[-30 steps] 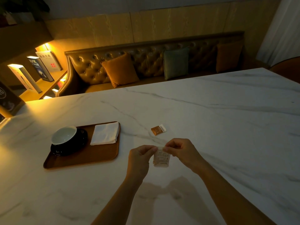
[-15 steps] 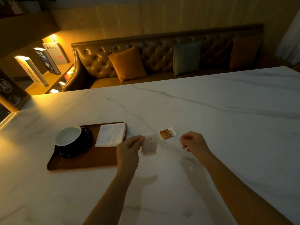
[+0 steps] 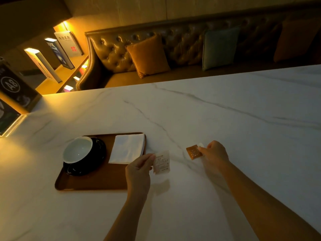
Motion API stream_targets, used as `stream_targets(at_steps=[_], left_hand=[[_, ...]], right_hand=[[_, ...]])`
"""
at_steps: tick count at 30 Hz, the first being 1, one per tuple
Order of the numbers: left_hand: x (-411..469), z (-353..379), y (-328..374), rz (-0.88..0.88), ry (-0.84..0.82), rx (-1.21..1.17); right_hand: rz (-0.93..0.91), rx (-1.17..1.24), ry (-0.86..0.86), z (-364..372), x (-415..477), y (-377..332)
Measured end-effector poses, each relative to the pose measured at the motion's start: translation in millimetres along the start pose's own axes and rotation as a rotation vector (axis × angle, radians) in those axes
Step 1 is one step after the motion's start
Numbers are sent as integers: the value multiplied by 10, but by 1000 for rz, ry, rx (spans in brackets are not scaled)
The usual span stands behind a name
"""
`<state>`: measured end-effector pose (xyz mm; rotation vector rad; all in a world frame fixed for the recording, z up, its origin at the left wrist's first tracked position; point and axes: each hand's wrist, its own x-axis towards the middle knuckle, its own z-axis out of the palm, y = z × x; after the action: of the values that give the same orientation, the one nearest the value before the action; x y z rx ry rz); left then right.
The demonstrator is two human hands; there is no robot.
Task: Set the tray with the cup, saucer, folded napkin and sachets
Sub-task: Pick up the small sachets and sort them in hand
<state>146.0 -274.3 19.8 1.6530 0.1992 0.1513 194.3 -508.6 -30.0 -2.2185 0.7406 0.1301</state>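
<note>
A brown tray point(image 3: 97, 181) lies on the marble table at the left. On it a white-lined cup point(image 3: 77, 149) sits on a black saucer point(image 3: 97, 153), and a folded white napkin point(image 3: 127, 148) lies at the tray's right end. My left hand point(image 3: 139, 168) pinches a pale sachet point(image 3: 162, 162) just off the tray's right edge, above the table. An orange sachet point(image 3: 193, 151) lies on the table to the right. My right hand point(image 3: 214, 153) has its fingertips on that sachet's right end; a firm grip is not visible.
The white marble table point(image 3: 225, 119) stretches far to the right and back. A tufted leather bench point(image 3: 173, 49) with cushions runs behind it. A lit shelf with books point(image 3: 66, 47) and a dark sign point(image 3: 12, 84) stand at the left.
My two hands separated: the left carried the pale sachet left toward the tray, and the right let go of it and reached the orange sachet. The camera turned left.
</note>
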Motion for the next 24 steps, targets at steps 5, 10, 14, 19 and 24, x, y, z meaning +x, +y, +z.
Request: stream_targets(at_steps=[5, 10, 14, 19, 24], left_hand=[[-15, 75, -154, -88, -18, 9], [-39, 81, -244, -134, -23, -4], [-36, 55, -275, -136, -3, -3], [-81, 60, -255, -137, -15, -11], [-117, 13, -165, -106, -25, 3]], right_hand=[[20, -114, -46, 18, 165, -87], [-92, -202, -105, -21, 215, -135], [-265, -193, -50, -72, 106, -143], [-289, 156, -61, -195, -67, -114], [-331, 292, -65, -340, -258, -84]])
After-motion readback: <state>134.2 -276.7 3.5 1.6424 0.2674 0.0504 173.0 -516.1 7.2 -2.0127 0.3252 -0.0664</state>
